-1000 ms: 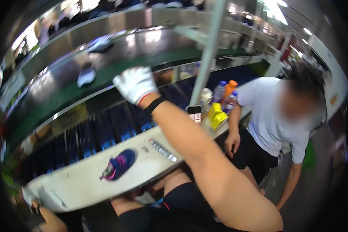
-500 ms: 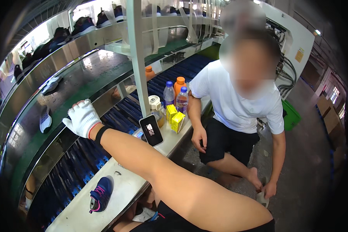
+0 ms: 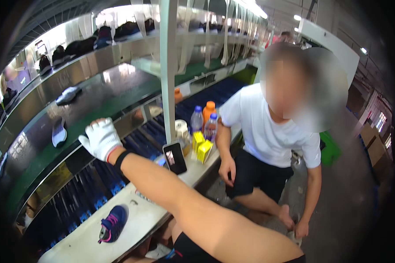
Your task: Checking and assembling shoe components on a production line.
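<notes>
Reaching gloved right hand point(image 3: 100, 139), grip empty and loosely open, one shoe point(image 3: 113, 223), three bottles point(image 3: 204, 118)

three bottles point(image 3: 203, 121) (capped), one phone point(image 3: 175, 158), one shoe point(image 3: 112, 223)

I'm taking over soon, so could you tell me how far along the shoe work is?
Done: one blue shoe lies on the table. In hand: the gloved right hand hovers at the belt, seemingly holding nothing. Left: a sole lies there, untouched.
</notes>
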`<state>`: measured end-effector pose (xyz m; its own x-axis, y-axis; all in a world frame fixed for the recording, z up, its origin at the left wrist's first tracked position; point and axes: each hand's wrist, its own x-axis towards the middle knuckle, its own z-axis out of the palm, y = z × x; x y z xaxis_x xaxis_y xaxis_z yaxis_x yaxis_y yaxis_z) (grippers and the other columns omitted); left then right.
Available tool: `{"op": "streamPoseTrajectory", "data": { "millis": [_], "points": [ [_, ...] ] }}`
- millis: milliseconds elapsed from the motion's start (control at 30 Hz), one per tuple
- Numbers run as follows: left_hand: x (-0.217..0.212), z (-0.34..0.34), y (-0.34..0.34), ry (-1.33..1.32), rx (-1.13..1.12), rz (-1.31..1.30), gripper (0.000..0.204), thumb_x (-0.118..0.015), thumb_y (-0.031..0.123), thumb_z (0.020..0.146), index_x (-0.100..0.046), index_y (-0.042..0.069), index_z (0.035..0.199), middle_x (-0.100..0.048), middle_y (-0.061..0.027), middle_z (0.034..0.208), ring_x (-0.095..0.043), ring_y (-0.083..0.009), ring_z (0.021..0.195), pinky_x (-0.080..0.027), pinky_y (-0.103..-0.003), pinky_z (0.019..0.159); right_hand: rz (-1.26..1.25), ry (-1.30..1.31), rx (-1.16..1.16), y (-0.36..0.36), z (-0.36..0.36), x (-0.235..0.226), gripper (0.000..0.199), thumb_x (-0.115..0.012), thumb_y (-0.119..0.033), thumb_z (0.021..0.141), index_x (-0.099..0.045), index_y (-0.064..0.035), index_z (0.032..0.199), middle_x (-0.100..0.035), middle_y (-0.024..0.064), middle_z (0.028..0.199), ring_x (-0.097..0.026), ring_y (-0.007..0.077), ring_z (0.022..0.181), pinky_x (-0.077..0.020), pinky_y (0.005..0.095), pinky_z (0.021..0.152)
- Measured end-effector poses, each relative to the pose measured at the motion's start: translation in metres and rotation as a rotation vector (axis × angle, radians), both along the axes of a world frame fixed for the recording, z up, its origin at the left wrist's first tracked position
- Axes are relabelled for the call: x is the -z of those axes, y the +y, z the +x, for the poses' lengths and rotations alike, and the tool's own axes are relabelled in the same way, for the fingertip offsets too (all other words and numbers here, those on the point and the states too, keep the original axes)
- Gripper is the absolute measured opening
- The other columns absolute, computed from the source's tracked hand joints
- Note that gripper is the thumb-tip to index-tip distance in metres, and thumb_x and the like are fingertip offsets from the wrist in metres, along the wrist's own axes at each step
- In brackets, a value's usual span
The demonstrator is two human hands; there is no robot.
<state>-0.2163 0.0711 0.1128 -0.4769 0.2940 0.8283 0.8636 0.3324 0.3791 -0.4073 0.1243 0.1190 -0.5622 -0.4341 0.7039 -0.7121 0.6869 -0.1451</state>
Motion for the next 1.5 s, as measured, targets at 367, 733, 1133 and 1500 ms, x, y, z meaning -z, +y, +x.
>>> {"op": "streamPoseTrajectory", "data": {
  "millis": [367, 733, 1133, 1500],
  "points": [
    [0.055, 0.143, -0.062, -0.222, -0.368, 0.034, 0.061, -0.079, 0.015, 0.094, -0.056, -0.005, 0.147, -0.067, -0.0224, 0.144, -0.064, -0.0372, 0.134, -0.049, -0.047, 0.117, 0.045, 0.100, -0.091, -0.008, 0.007, -0.026, 0.051, -0.060, -0.051, 0.102, -0.081, -0.0103, 0.079, -0.076, 0.0193, 0.081, -0.075, 0.0384, 0.076, -0.0554, 0.0547, 0.069],
    [0.029, 0.217, -0.099, -0.292, -0.619, -0.091, 0.061, -0.077, 0.017, 0.096, -0.055, -0.006, 0.148, -0.067, -0.0225, 0.144, -0.064, -0.0367, 0.134, -0.049, -0.047, 0.117, 0.242, -0.048, -0.376, -0.056, -0.015, -0.034, 0.055, -0.051, -0.052, 0.108, -0.070, -0.0145, 0.145, -0.073, 0.0205, 0.140, -0.070, 0.0410, 0.127, -0.0505, 0.0513, 0.115],
    [0.036, 0.156, -0.035, -0.359, -0.400, -0.090, 0.060, -0.075, 0.019, 0.099, -0.054, -0.007, 0.148, -0.067, -0.0226, 0.144, -0.064, -0.0362, 0.134, -0.049, -0.047, 0.118, 0.323, -0.334, -0.448, -0.056, -0.010, -0.065, 0.050, -0.056, -0.049, 0.098, -0.078, -0.0181, 0.131, -0.076, 0.0180, 0.136, -0.072, 0.0401, 0.125, -0.0566, 0.0512, 0.110],
    [0.184, 0.047, -0.096, -0.627, -0.971, -0.652, 0.075, -0.081, 0.019, 0.092, -0.052, 0.001, 0.160, -0.068, -0.0262, 0.143, -0.066, -0.0406, 0.133, -0.046, -0.052, 0.120, 0.143, -0.120, -0.439, -0.042, -0.023, -0.041, 0.057, -0.068, -0.055, 0.093, -0.079, -0.0085, 0.125, -0.075, 0.0219, 0.132, -0.070, 0.0394, 0.125, -0.0533, 0.0469, 0.114]
  ]
}}
